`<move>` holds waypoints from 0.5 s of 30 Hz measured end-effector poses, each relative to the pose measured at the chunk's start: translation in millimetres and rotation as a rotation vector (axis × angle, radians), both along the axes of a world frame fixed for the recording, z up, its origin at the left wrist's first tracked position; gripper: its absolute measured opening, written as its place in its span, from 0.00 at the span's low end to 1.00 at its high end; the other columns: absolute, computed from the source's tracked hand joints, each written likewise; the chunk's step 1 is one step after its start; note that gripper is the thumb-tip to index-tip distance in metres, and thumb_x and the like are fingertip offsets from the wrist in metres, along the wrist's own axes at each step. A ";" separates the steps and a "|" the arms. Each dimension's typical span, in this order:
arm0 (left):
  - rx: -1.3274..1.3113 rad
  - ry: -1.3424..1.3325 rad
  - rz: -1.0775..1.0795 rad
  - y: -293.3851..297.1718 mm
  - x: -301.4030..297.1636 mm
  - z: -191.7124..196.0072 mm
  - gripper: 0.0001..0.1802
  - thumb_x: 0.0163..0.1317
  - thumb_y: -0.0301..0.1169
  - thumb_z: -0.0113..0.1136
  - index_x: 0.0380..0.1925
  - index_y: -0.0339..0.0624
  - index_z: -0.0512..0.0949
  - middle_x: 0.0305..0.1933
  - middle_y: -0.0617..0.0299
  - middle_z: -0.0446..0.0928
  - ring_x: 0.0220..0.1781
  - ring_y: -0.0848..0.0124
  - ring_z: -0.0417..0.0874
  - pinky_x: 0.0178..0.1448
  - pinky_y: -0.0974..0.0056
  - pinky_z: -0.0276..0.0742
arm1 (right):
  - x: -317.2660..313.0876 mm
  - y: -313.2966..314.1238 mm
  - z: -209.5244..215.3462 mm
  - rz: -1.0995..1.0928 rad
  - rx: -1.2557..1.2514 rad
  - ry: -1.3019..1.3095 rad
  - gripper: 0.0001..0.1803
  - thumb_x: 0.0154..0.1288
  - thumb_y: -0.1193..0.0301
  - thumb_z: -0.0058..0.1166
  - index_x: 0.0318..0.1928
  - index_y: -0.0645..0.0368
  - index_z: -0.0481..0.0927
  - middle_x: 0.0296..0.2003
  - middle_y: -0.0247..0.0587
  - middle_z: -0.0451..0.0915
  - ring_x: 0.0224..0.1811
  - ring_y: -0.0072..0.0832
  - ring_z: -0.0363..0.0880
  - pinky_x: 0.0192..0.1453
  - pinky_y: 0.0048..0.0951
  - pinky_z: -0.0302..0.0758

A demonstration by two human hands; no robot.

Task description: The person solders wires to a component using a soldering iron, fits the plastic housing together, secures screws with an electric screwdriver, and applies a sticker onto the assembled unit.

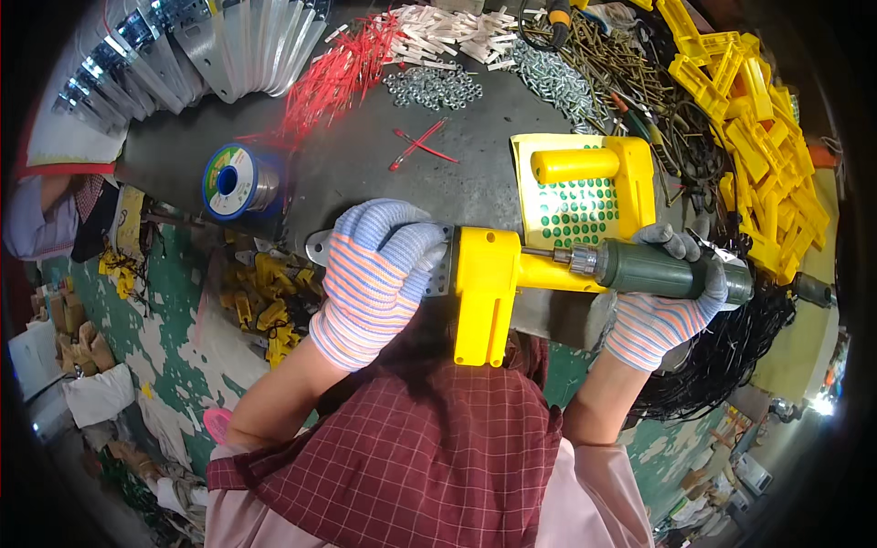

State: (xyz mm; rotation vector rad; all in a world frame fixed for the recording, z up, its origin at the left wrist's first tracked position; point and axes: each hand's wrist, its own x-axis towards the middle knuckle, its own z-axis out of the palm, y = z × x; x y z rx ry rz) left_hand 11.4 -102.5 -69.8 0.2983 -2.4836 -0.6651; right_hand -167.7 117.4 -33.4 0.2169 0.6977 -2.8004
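Note:
My left hand [375, 274], in a striped knit glove, grips a metal plate [317, 248] with holes; its closed fingers cover most of the plate. Against the plate's right end sits a yellow plastic handle piece [484, 297]. Wrapped round a dark green power screwdriver [653, 268] is my gloved right hand [665, 320]. The screwdriver lies level, and its bit points left at the yellow piece's upper part. A screw at the tip cannot be made out. Behind it, another yellow handle [630, 173] lies on a sheet of green round stickers [565, 215].
A solder wire spool [267, 187] stands left. Two red leads [418, 144] lie crossed mid-table. Along the back are red leads [333, 82], white pieces [457, 32], nuts [434, 89], screws [553, 82] and long bolts [617, 78]. Yellow parts [749, 137] heap right; a person's sleeve [41, 219] shows left.

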 end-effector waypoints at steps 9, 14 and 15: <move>0.164 0.050 -0.036 -5.3 -0.4 -5.7 0.11 0.48 0.29 0.71 0.33 0.45 0.81 0.39 0.57 0.79 0.41 0.54 0.81 0.47 0.53 0.78 | -0.4 1.6 -1.0 -0.004 0.031 -0.015 0.17 0.55 0.64 0.65 0.34 0.61 0.72 0.30 0.37 0.72 0.36 0.32 0.72 0.55 0.41 0.73; 0.156 0.075 -0.076 -7.0 1.2 -7.6 0.11 0.49 0.28 0.71 0.33 0.45 0.81 0.39 0.57 0.79 0.43 0.54 0.81 0.49 0.53 0.78 | -0.7 0.2 -1.1 -0.019 0.054 -0.025 0.17 0.54 0.64 0.66 0.34 0.61 0.71 0.30 0.37 0.72 0.35 0.32 0.73 0.54 0.42 0.73; 0.166 0.073 -0.076 -6.9 1.2 -7.8 0.11 0.49 0.28 0.71 0.34 0.45 0.81 0.40 0.57 0.79 0.43 0.54 0.81 0.49 0.53 0.77 | -0.2 -0.6 -0.9 -0.024 0.052 -0.028 0.18 0.53 0.64 0.66 0.34 0.60 0.71 0.30 0.37 0.72 0.35 0.31 0.73 0.54 0.42 0.73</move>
